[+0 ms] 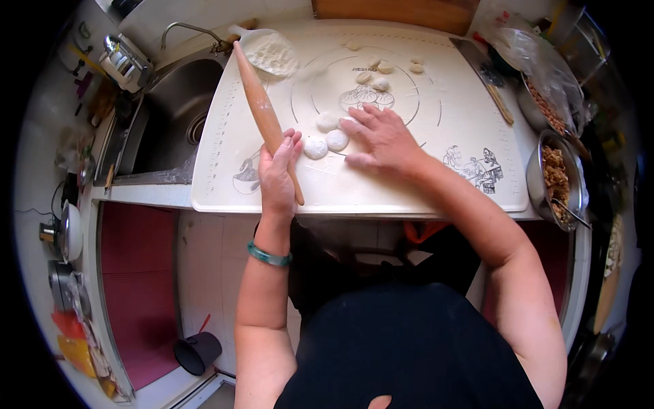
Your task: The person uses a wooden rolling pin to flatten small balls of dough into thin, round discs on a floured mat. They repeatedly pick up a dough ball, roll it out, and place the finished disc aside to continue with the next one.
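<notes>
From the head camera we see our left hand point(278, 174) closed around the lower part of the wooden rolling pin point(266, 117), whose long axis runs up and to the left toward the flour pile point(272, 53). Our right hand point(383, 138) lies flat on the pastry mat point(443, 184), fingers spread and holding nothing, fingertips touching the flattened dough pieces point(327, 140). These pieces sit between the two hands, just right of the pin and nearer the right fingers. More dough lumps point(379, 75) lie farther up the mat.
</notes>
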The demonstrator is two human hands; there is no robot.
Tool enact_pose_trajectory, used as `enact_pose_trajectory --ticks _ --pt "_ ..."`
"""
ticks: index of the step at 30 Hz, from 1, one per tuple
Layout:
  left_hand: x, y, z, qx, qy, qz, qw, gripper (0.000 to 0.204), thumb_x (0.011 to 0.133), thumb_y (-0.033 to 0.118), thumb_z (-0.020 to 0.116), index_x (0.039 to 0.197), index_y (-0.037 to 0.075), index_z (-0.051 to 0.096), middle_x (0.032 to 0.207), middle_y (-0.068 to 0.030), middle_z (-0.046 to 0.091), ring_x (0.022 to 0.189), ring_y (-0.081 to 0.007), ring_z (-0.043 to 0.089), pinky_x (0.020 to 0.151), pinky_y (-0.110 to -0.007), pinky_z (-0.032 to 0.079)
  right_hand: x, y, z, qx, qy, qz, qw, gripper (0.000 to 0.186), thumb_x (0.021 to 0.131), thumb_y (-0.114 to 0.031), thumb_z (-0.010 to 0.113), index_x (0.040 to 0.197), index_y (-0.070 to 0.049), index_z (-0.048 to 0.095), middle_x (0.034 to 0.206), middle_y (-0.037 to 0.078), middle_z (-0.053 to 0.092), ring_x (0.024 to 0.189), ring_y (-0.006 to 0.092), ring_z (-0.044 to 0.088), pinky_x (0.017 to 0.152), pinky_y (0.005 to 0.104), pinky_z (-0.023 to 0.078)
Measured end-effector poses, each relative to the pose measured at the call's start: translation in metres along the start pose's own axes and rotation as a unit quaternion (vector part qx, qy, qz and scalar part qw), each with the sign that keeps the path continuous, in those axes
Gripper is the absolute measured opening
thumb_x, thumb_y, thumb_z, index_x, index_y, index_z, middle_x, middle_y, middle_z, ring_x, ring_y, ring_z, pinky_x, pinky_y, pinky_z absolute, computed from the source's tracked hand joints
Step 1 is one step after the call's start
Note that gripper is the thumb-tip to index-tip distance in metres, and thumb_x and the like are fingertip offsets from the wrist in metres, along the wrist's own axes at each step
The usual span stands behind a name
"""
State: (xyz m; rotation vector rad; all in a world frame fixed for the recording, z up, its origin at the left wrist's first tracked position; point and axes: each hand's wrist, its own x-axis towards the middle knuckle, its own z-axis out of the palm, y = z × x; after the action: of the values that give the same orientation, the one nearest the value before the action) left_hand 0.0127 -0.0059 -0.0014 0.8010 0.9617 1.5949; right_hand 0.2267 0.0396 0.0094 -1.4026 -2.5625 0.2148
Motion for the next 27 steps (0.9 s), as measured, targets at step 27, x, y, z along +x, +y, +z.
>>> enact_pose_trajectory --ticks 27 --pt "0.005 0.024 -0.031 0.135 0.027 0.025 0.99 0.029 0.097 0.022 0.052 0.113 -0.002 0.052 0.106 -0.012 0.061 0.095 -0.0146 0.06 0.089 -0.029 0.046 0.21 0.013 -0.003 0.23 0.048 0.012 0.972 0.029 0.084 -0.019 0.066 0.11 -0.006 0.067 0.109 0.015 0.067 0.101 0.0297 0.063 0.086 0.0364 0.049"
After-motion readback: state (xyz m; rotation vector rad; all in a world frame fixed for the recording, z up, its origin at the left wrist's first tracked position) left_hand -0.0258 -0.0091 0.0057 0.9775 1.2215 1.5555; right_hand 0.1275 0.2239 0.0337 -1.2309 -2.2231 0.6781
